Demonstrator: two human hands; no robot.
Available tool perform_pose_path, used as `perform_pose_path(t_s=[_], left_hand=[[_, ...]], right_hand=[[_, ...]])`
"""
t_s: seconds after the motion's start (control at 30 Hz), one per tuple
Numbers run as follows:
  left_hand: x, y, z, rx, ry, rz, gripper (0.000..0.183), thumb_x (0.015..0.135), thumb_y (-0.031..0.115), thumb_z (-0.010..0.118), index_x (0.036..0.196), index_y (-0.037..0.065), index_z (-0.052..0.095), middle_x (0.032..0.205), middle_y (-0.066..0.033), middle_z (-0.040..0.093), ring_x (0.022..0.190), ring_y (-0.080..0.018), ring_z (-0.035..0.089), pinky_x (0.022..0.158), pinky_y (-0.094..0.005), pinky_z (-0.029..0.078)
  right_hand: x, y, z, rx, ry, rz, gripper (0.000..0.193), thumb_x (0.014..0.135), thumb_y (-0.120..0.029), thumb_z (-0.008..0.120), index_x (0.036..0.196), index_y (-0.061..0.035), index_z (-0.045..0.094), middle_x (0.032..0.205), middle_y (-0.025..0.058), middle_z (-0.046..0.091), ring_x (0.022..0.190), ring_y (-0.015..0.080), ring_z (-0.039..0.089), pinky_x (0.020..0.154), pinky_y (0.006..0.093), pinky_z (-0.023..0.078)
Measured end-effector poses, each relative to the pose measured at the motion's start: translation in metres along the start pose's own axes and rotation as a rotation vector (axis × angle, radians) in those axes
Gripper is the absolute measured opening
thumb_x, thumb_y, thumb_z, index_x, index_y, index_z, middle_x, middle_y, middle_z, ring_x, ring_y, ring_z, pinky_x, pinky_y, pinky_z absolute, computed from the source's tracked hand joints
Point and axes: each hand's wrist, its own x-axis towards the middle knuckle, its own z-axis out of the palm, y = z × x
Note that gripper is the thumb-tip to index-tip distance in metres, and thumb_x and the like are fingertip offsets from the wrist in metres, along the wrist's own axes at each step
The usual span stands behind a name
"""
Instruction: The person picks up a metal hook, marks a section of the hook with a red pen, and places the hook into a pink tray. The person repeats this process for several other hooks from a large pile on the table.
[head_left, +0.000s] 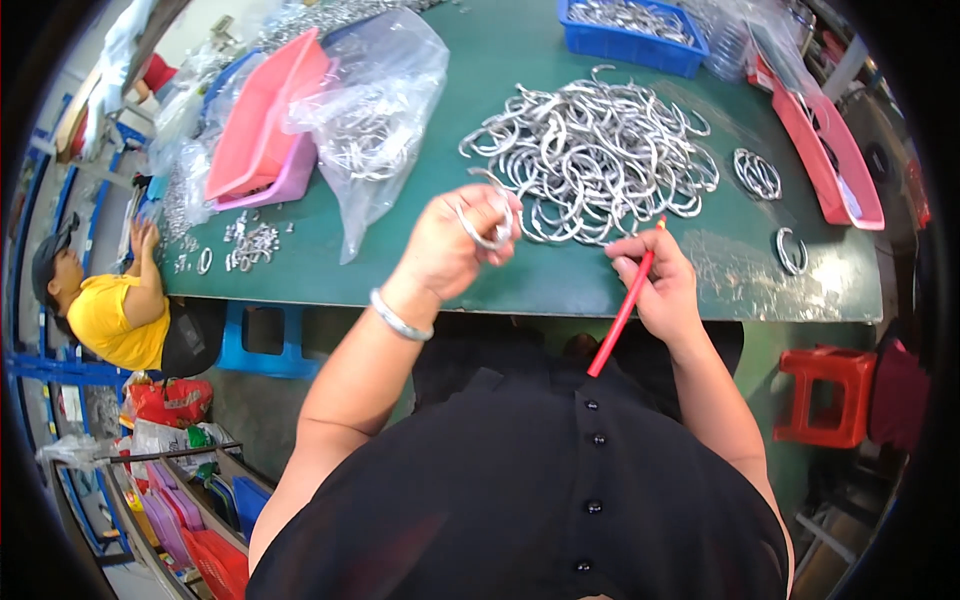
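Observation:
My left hand is closed on a shiny silver bangle, raised just above the front part of the green table. A plain silver bangle circles my left wrist. Between the fingers of my right hand is a slim red pencil, its lower end slanting toward my body. Beyond both hands lies a large tangled heap of silver open bangles. To the right of the heap sit a small stack of bangles and a single bangle nearer the edge.
A blue tray of metal pieces stands at the back. Pink trays and a clear plastic bag lie at left; another pink tray is at right. A person in yellow works at the left. Stools, blue and red, flank me.

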Motion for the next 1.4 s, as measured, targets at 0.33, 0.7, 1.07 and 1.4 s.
perform_pose_path(t_s=[0.33, 0.7, 1.07, 1.4], left_hand=[[0.058, 0.174, -0.086, 0.529, 0.77, 0.554, 0.016, 0.082, 0.007, 0.048, 0.08, -0.007, 0.055, 0.072, -0.0137, 0.061, 0.055, -0.0178, 0.059, 0.049, -0.0246, 0.047], [0.086, 0.127, -0.062, 1.558, 0.684, 0.671, 0.02, 0.075, 0.021, 0.057, 0.087, 0.005, 0.064, 0.083, -0.0147, 0.063, 0.081, -0.0287, 0.06, 0.073, -0.0363, 0.047], [0.137, 0.051, -0.013, 1.765, 0.191, 0.215, 0.018, 0.073, 0.018, 0.061, 0.085, 0.005, 0.065, 0.078, -0.0135, 0.063, 0.073, -0.0263, 0.061, 0.067, -0.0339, 0.047], [0.127, 0.063, -0.033, 1.299, 0.11, 0.407, 0.011, 0.077, 0.009, 0.06, 0.085, 0.002, 0.062, 0.077, -0.0058, 0.059, 0.072, -0.015, 0.056, 0.067, -0.0273, 0.044]], right_hand=[[0.0, -0.006, 0.001, 0.055, 0.011, 0.008, 0.012, 0.077, 0.004, 0.055, 0.087, -0.0014, 0.055, 0.074, 0.0023, 0.057, 0.062, 0.0062, 0.05, 0.057, 0.0196, 0.041], [0.001, -0.003, -0.001, 0.036, 0.033, -0.039, 0.011, 0.077, 0.004, 0.056, 0.086, -0.0019, 0.054, 0.073, 0.0028, 0.058, 0.062, 0.007, 0.052, 0.058, 0.0213, 0.043], [0.002, -0.003, 0.001, 0.087, 0.027, -0.058, 0.01, 0.077, 0.003, 0.057, 0.085, -0.0022, 0.054, 0.07, 0.0025, 0.057, 0.06, 0.0077, 0.051, 0.057, 0.0219, 0.043], [0.004, 0.0, 0.001, 0.13, 0.016, -0.08, 0.008, 0.078, 0.002, 0.057, 0.084, -0.0022, 0.054, 0.069, 0.0022, 0.057, 0.058, 0.007, 0.051, 0.056, 0.0216, 0.042]])
